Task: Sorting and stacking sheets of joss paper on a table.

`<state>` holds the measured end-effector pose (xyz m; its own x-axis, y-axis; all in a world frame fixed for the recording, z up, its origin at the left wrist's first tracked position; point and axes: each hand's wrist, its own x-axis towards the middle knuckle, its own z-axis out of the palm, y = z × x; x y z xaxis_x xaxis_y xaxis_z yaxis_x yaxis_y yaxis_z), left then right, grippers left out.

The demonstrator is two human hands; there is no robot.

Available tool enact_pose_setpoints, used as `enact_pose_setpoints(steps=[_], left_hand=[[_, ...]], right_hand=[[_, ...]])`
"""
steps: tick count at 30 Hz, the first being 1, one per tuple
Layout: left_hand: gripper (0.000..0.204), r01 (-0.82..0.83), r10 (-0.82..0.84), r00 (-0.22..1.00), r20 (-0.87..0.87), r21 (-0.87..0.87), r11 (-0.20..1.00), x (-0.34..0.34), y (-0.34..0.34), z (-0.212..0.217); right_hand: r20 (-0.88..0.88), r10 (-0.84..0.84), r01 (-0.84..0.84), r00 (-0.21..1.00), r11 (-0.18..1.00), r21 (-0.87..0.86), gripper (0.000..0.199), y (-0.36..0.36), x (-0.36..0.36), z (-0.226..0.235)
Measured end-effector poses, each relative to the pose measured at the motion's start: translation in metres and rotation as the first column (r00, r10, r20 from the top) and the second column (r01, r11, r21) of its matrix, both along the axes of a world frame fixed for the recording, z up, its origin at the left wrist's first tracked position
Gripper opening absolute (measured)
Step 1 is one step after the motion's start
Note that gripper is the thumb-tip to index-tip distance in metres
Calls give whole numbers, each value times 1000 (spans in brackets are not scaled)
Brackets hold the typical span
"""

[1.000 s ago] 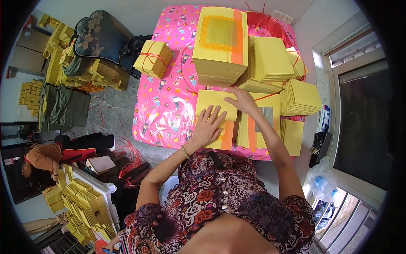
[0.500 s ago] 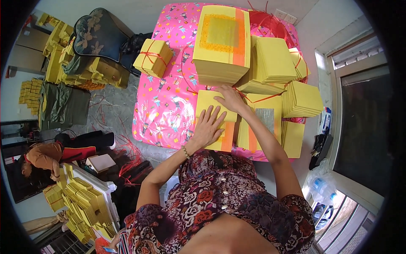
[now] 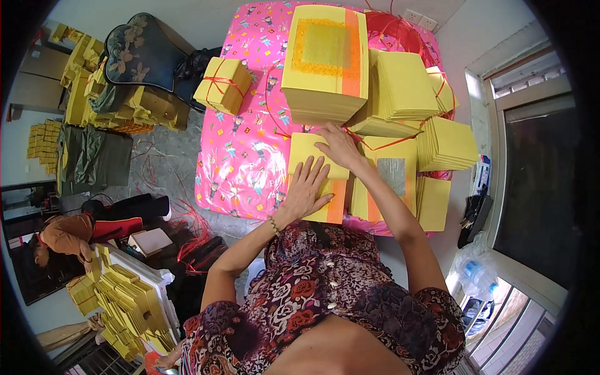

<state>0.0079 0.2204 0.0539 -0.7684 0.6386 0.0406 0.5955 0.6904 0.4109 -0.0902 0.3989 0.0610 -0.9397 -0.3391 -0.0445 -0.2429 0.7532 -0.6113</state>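
Observation:
Both of my hands press on a low stack of yellow paper (image 3: 300, 150) at the near edge of the pink table. My left hand (image 3: 304, 190) lies flat across it, fingers spread, with a beaded bracelet on the wrist. Over the far right part of the same stack rests my right hand (image 3: 339, 148), its fingers stretched toward the far edge and the thumb apart. Neither hand is closed round anything. An orange band shows on the near part of the stack. Right behind stands a tall yellow paper stack (image 3: 325, 103) with an orange-framed panel on top.
More yellow stacks (image 3: 406, 84) crowd the right side of the pink patterned table cover (image 3: 240, 162). A bundle tied with red string (image 3: 222, 84) sits at the left. Red strips (image 3: 397, 31) lie at the back. Far left, a person (image 3: 65, 237) is beside another paper-laden table.
My hands stay in almost the same place on the yellow stack. The person at the left has shifted slightly, and a forearm at the lower left reaches closer to the paper there.

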Motion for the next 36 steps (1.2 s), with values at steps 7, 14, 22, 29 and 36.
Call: enact_pose_setpoints(steps=[7, 14, 22, 29, 36], left_hand=[[79, 7, -7, 1000, 4, 23, 1000, 0, -1, 3], [79, -12, 8, 998, -60, -62, 998, 8, -2, 3], [79, 19, -20, 1000, -7, -158, 987, 7, -6, 5], [81, 12, -14, 1000, -18, -74, 997, 8, -6, 3], [84, 17, -18, 1000, -18, -66, 998, 8, -6, 4]], right_hand=[[-14, -12, 12, 1000, 1000, 12, 35, -1, 1, -3], [-75, -41, 48, 996, 994, 101, 39, -6, 5, -4], [-312, -84, 103, 946, 994, 44, 45, -26, 76, 17], [-196, 42, 9, 980, 968, 253, 60, 3, 143, 14], [-35, 72, -59, 997, 958, 280, 72, 10, 150, 11]])
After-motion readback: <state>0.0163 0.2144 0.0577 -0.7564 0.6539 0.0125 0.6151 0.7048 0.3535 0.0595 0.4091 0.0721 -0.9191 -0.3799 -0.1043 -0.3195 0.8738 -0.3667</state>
